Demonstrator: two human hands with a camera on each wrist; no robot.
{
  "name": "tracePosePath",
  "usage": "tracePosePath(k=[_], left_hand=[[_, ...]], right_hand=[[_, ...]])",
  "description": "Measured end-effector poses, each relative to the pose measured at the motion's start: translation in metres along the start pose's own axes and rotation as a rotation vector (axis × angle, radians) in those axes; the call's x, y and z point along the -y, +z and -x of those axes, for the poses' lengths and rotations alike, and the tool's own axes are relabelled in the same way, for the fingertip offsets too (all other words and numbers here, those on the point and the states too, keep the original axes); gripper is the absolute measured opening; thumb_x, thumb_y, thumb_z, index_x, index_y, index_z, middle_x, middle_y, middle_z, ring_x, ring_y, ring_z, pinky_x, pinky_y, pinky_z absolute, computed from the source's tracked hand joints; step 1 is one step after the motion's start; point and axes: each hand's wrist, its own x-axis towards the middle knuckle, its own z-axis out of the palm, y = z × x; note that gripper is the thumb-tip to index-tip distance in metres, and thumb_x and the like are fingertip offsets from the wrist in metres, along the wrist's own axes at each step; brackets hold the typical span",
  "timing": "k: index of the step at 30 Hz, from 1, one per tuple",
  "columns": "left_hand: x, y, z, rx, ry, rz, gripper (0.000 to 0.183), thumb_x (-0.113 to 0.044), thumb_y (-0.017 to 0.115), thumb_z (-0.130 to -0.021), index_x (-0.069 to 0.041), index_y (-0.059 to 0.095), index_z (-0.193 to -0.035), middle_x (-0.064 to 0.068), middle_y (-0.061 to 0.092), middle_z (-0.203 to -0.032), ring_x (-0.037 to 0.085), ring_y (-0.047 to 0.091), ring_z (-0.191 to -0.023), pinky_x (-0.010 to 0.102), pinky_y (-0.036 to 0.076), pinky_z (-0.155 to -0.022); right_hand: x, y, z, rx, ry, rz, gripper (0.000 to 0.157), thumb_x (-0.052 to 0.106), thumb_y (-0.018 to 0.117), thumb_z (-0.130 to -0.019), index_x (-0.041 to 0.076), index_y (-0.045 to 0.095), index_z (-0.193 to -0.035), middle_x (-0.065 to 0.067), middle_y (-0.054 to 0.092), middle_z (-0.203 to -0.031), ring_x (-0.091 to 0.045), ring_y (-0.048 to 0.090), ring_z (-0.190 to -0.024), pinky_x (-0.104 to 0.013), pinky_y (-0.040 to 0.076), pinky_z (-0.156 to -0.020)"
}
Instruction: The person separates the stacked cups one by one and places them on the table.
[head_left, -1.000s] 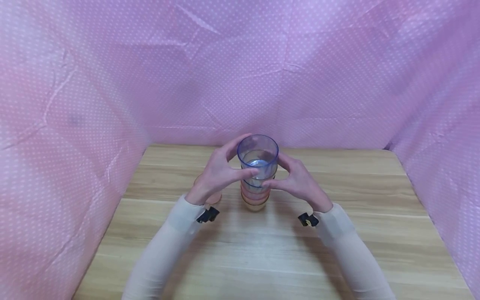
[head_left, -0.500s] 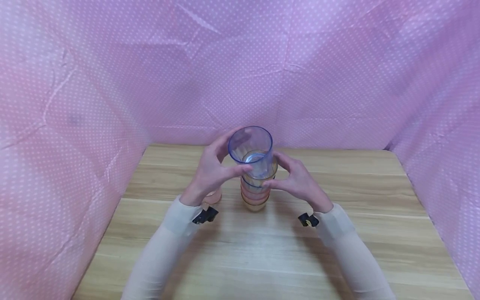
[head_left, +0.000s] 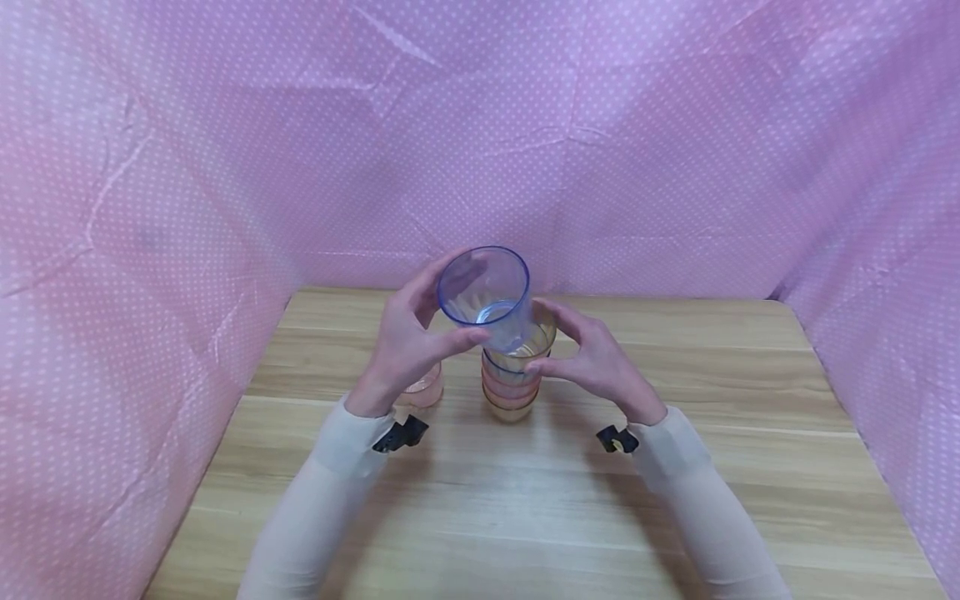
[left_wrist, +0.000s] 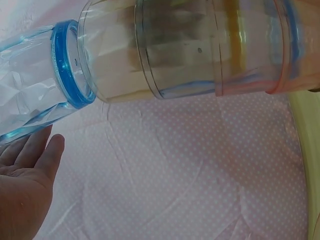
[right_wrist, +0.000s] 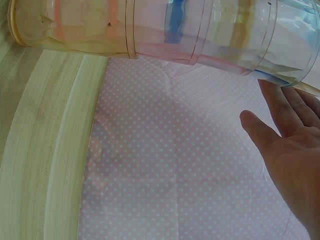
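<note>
My left hand (head_left: 401, 337) grips a clear blue-tinted cup (head_left: 486, 292), thumb in front and fingers behind. The cup tilts above and left of the upright stack of nested cups (head_left: 512, 387). In the left wrist view its blue base ring (left_wrist: 70, 65) sits right at the rim of the top yellowish cup (left_wrist: 107, 55). Around the upper part of the stack, my right hand (head_left: 588, 358) holds on with thumb in front and fingertips behind. Blue, pink and amber bands show down the stack, which stands on the table.
A pinkish clear cup (head_left: 424, 390) stands on the wooden table (head_left: 510, 517) beside the left wrist, partly hidden by it. Pink dotted cloth (head_left: 480, 150) hangs around the back and both sides of the table.
The blue cup has come up out of the stack and moved left with my left hand, tilting on the way. My right hand and the stack have stayed put.
</note>
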Motion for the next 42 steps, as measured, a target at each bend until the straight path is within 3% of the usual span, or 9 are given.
tracePosePath(k=[10, 17, 23, 27, 34, 42], left_hand=[[0.004, -0.021, 0.009, -0.045, 0.005, -0.01, 0.099, -0.043, 0.09, -0.079, 0.009, 0.044, -0.15, 0.027, 0.059, -0.141, 0.033, 0.06, -0.13, 0.042, 0.048, -0.11], [0.003, -0.038, 0.018, -0.063, 0.005, 0.016, 0.095, -0.032, 0.092, -0.078, 0.007, 0.045, -0.15, 0.027, 0.057, -0.144, 0.034, 0.059, -0.131, 0.042, 0.048, -0.11], [0.003, -0.052, 0.028, -0.086, -0.011, 0.002, 0.084, 0.004, 0.088, -0.076, 0.008, 0.046, -0.15, 0.029, 0.057, -0.144, 0.035, 0.058, -0.131, 0.043, 0.049, -0.109], [0.002, -0.06, 0.036, -0.105, -0.04, -0.029, 0.085, 0.018, 0.081, -0.073, 0.007, 0.046, -0.15, 0.027, 0.057, -0.144, 0.03, 0.06, -0.129, 0.04, 0.049, -0.109], [0.004, -0.074, 0.049, -0.124, -0.083, -0.084, 0.088, 0.025, 0.076, -0.071, 0.004, 0.047, -0.151, 0.023, 0.057, -0.145, 0.028, 0.06, -0.129, 0.033, 0.048, -0.11], [0.007, -0.088, 0.063, -0.152, -0.129, -0.117, 0.088, 0.027, 0.075, -0.07, 0.007, 0.045, -0.151, 0.019, 0.058, -0.145, 0.026, 0.06, -0.128, 0.03, 0.048, -0.11]], right_hand=[[-0.001, 0.002, -0.002, 0.0, -0.035, -0.047, 0.079, 0.012, 0.091, -0.079, 0.009, 0.053, -0.148, -0.003, 0.064, -0.142, -0.02, 0.052, -0.139, -0.039, 0.032, -0.123], [-0.002, 0.002, -0.003, 0.005, -0.043, -0.055, 0.077, 0.01, 0.091, -0.08, 0.008, 0.054, -0.148, -0.005, 0.064, -0.142, -0.021, 0.052, -0.138, -0.039, 0.031, -0.124], [-0.003, 0.003, -0.003, 0.0, -0.044, -0.053, 0.078, 0.011, 0.091, -0.079, 0.011, 0.054, -0.148, -0.002, 0.064, -0.141, -0.019, 0.052, -0.138, -0.039, 0.031, -0.124], [-0.002, 0.003, -0.003, 0.002, -0.044, -0.052, 0.077, 0.012, 0.091, -0.079, 0.012, 0.054, -0.148, -0.001, 0.064, -0.141, -0.018, 0.052, -0.138, -0.038, 0.031, -0.124], [-0.001, 0.003, -0.003, 0.003, -0.047, -0.052, 0.08, 0.012, 0.091, -0.079, 0.013, 0.053, -0.149, -0.001, 0.063, -0.142, -0.017, 0.052, -0.139, -0.036, 0.031, -0.124], [-0.001, 0.002, -0.003, 0.009, -0.052, -0.051, 0.079, 0.012, 0.091, -0.08, 0.013, 0.053, -0.149, -0.001, 0.063, -0.143, -0.017, 0.051, -0.139, -0.037, 0.03, -0.124]])
